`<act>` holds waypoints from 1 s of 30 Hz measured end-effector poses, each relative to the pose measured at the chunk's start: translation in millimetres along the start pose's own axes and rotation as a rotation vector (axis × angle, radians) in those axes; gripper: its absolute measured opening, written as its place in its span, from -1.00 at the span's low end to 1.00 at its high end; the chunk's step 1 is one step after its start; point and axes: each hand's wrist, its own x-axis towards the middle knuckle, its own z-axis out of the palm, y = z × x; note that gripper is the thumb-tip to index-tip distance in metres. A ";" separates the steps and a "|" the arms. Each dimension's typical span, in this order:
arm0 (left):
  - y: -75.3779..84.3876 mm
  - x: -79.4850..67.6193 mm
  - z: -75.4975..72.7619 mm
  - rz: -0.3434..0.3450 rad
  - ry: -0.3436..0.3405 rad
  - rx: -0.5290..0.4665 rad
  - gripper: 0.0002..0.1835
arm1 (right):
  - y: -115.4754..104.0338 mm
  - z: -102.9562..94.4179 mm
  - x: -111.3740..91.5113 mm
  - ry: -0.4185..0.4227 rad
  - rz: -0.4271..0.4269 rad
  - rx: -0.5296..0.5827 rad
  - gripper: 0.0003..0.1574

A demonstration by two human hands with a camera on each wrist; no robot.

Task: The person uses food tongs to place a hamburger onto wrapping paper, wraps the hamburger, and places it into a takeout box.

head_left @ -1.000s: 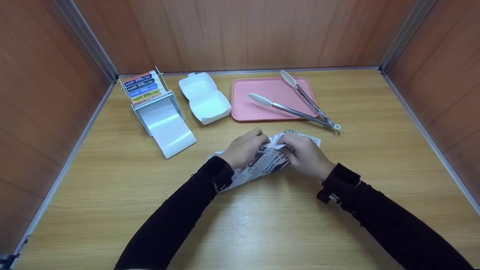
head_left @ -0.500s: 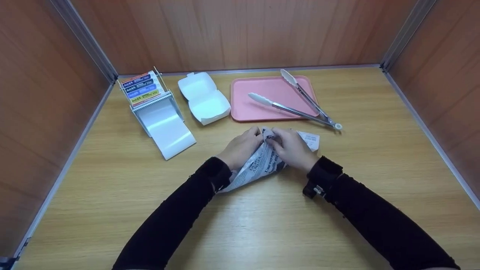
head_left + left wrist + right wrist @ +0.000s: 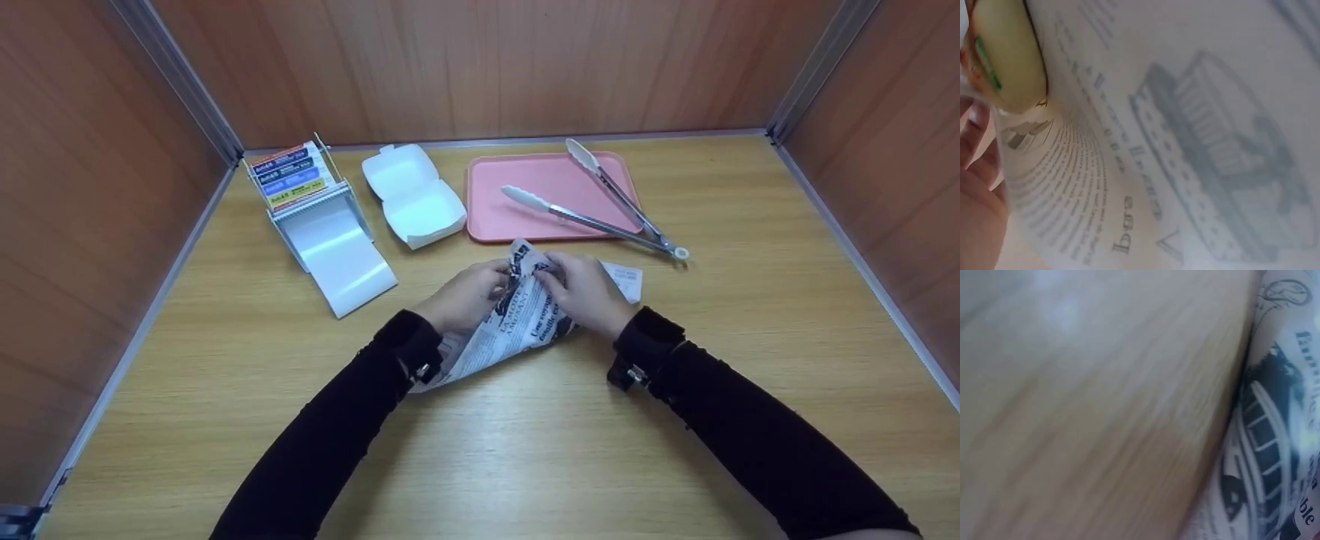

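Observation:
In the head view, newsprint-patterned wrapping paper (image 3: 517, 322) lies folded over at mid table, its corner standing up. My right hand (image 3: 589, 292) pinches the folded paper between thumb and fingers. Just left of that fold, my left hand (image 3: 469, 295) has loosely bent fingers at the paper's edge. The left wrist view looks under the paper and shows a pale bun (image 3: 1010, 56) with green and red bits at its side, the fingers (image 3: 977, 129) close below it. Most of the bun is hidden by paper. The right wrist view shows the paper's printed outer side (image 3: 1275, 439) against the table.
Beyond the hands, a pink tray (image 3: 491, 225) has metal tongs (image 3: 592, 223) lying partly over its edge. An open white clamshell box (image 3: 424, 210) stands left of it. Farther left is a label dispenser (image 3: 300, 187) with a white sloping front. Wood panels enclose three sides.
Both hands came together at the paper, the right hand moving left and folding it over. Since then the left hand has drawn back left and loosened, and the paper's corner rises higher.

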 end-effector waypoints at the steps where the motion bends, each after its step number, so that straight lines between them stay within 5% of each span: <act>1: -0.6 -0.4 -2.1 -0.024 0.013 -0.059 -0.70 | 0.1 -0.4 0.4 -0.003 0.006 -0.005 -0.90; 4: -1.1 -2.8 -7.8 -0.094 0.057 -0.264 -0.56 | 0.2 -0.5 2.1 -0.014 0.016 -0.021 -0.91; 7: 1.0 -6.1 -11.8 -0.132 0.081 -0.332 -0.40 | 0.3 -0.3 3.1 -0.013 0.012 -0.043 -0.86; 14: 4.5 -4.8 -9.1 -0.176 0.085 -0.136 -0.72 | -1.3 -3.0 4.8 -0.007 0.039 -0.062 -0.85; 26: 0.9 -0.6 -6.4 -0.304 0.035 -0.069 -0.67 | -1.3 5.0 15.7 -0.038 0.192 -0.115 -0.64; 30: 6.3 -1.3 -5.8 -0.395 0.117 -0.037 -0.63 | 1.2 9.7 16.8 -0.045 0.211 -0.136 -0.60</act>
